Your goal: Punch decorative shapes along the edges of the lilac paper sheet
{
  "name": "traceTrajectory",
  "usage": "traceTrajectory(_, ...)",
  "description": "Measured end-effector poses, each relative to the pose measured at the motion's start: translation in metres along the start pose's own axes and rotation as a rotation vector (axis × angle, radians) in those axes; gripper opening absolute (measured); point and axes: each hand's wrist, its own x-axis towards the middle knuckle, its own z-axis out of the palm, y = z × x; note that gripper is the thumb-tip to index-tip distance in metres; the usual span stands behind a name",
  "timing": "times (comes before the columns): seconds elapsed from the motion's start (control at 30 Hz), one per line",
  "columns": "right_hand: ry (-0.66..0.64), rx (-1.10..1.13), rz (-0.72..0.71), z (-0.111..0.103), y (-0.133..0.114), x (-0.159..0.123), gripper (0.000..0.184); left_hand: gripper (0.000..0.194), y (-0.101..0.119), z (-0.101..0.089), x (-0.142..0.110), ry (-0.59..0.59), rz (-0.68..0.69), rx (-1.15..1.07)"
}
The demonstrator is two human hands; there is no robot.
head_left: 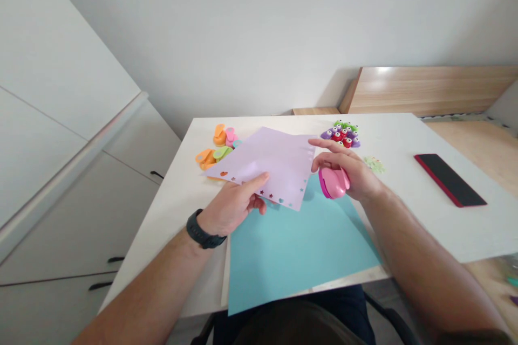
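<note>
My left hand [238, 202] grips a lilac sheet of paper [275, 159] near its lower edge, thumb on top and fingers beneath. Small star and heart holes run along the sheet's lower and right edges. In my right hand [343, 164] is a pink craft punch [334, 182], held against the palm with the index finger stretched toward the sheet's right corner. The punch is beside the paper, apart from its edge as far as I can see. Under both hands lies a large turquoise sheet [299, 259], partly overhanging the table's front edge.
Orange, pink and green craft punches [207, 158] stand at the back left, partly behind the lilac sheet. Purple, red and green bottle-like items with eyes [343, 133] cluster at the back right, near small pale green pieces [374, 164]. A black and red flat object [449, 179] lies on the white table [408, 215].
</note>
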Motion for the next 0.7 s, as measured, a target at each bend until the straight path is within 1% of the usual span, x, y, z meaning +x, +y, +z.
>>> traceTrajectory(0.07,0.095,0.043,0.005,0.001,0.001,0.004,0.040,0.027,-0.002,0.002,0.000,0.023,0.044,0.005)
traceTrajectory(0.13,0.170,0.092,0.044,0.001,0.005,0.008,0.040,0.029,-0.004,0.003,0.000,0.060,0.101,0.010)
traceTrajectory(0.2,0.193,0.126,0.100,0.000,0.010,0.012,0.046,0.034,-0.005,0.005,0.001,0.092,0.160,0.003)
traceTrajectory(0.3,0.138,0.157,0.167,0.000,0.017,0.014,0.055,0.039,-0.009,0.007,0.003,0.117,0.210,-0.006)
traceTrajectory(0.43,0.010,0.181,0.202,0.006,0.019,0.011,0.054,0.039,-0.015,0.008,0.003,0.154,0.235,0.039)
traceTrajectory(0.53,0.005,0.202,0.237,0.013,0.017,0.008,0.051,0.037,-0.018,0.009,0.003,0.168,0.257,0.090)
traceTrajectory(0.6,0.012,0.204,0.262,0.016,0.017,0.005,0.050,0.037,-0.017,0.011,0.002,0.167,0.297,0.093)
traceTrajectory(0.7,0.020,0.181,0.253,0.019,0.018,0.004,0.050,0.034,-0.015,0.014,0.000,0.162,0.338,0.068)
